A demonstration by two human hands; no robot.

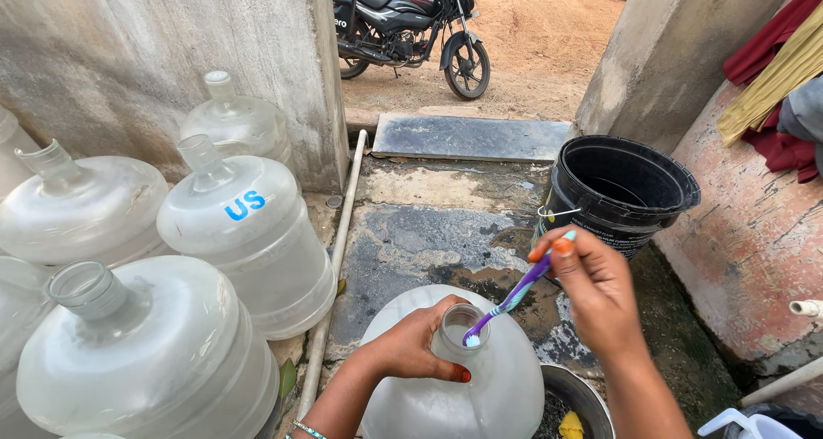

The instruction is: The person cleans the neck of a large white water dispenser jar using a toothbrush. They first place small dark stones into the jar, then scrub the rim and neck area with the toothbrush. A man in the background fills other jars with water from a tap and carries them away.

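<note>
Left hand (411, 346) wrapped around the neck of the big clear water jug (480, 387) low in the middle, right hand (596, 289) pinching a purple toothbrush (517, 293), bristles at the jug's open mouth. A row of empty jugs (244, 233) crowds the left against the concrete wall (154, 45). A black bucket (621, 190) stands just behind the right hand, a metal bowl (583, 396) beside the jug, a motorcycle (407, 23) parked well beyond.
</note>
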